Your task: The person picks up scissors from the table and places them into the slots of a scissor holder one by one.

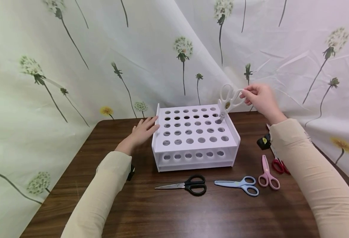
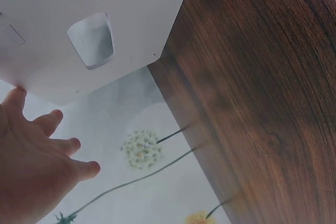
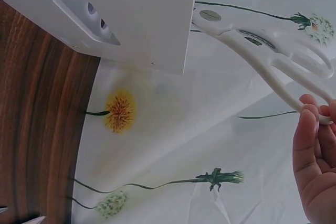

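Note:
A white rack (image 1: 195, 148) with rows of round holes stands on the table. My right hand (image 1: 261, 99) pinches one handle loop of a pair of white scissors (image 3: 252, 59) between thumb and fingers. The scissors tilt over the rack's right side, with their lower end right at a hole in the rightmost column. At the rack's left wall, my left hand (image 1: 142, 133) has its fingers spread, thumb and fingertips against the edge. The left wrist view shows that hand (image 2: 37, 156) beside the wall, which has a rounded cut-out.
In front of the rack lie black scissors (image 1: 196, 187) and light blue scissors (image 1: 247, 185). Pink scissors (image 1: 267, 175) and red-handled scissors (image 1: 278, 166) lie to the right, near a black object (image 1: 263, 142), partly under my right sleeve. A flower-patterned cloth (image 1: 150, 39) hangs behind the table.

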`<state>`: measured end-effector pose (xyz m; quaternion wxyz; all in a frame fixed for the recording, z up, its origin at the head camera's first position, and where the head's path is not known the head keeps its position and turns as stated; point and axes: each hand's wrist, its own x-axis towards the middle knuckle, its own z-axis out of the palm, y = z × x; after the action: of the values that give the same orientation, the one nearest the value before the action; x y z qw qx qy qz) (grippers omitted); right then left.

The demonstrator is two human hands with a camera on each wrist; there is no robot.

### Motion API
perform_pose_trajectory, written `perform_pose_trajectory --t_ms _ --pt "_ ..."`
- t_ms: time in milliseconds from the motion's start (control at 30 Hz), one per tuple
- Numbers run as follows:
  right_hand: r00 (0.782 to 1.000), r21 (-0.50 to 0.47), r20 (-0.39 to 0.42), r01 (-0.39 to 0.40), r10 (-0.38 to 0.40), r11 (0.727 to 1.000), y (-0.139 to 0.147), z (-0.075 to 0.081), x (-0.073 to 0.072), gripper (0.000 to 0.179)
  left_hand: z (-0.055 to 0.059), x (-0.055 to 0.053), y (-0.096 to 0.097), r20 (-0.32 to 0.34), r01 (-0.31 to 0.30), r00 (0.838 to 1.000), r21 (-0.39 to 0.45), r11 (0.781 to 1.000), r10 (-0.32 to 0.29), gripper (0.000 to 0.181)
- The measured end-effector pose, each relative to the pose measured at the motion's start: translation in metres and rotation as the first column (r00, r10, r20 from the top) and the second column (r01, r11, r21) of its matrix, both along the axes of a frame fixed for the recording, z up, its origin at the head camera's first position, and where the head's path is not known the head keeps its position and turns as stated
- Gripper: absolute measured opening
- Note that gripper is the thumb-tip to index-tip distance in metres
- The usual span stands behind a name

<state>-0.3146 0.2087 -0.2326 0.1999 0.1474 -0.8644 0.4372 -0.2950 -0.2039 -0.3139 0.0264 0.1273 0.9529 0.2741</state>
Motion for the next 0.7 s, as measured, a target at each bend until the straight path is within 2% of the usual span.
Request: perform_pose_trajectory --t_ms 400,700 --pt "1.0 -0.029 0.019 -0.014 0.014 0.999 -0.0042 -0.0064 -0.0062 0.025 -0.0013 0.0003 0.0004 -0.011 -0.003 1.0 -0.003 1.0 0.003 0.061" --pt "0.998 -0.013 0.058 -0.019 0.02 1.0 -0.0075 -0.0076 -0.0083 0.022 -0.0019 -0.0007 0.0001 -0.004 -0.004 1.0 0.008 1.0 0.004 0.062"
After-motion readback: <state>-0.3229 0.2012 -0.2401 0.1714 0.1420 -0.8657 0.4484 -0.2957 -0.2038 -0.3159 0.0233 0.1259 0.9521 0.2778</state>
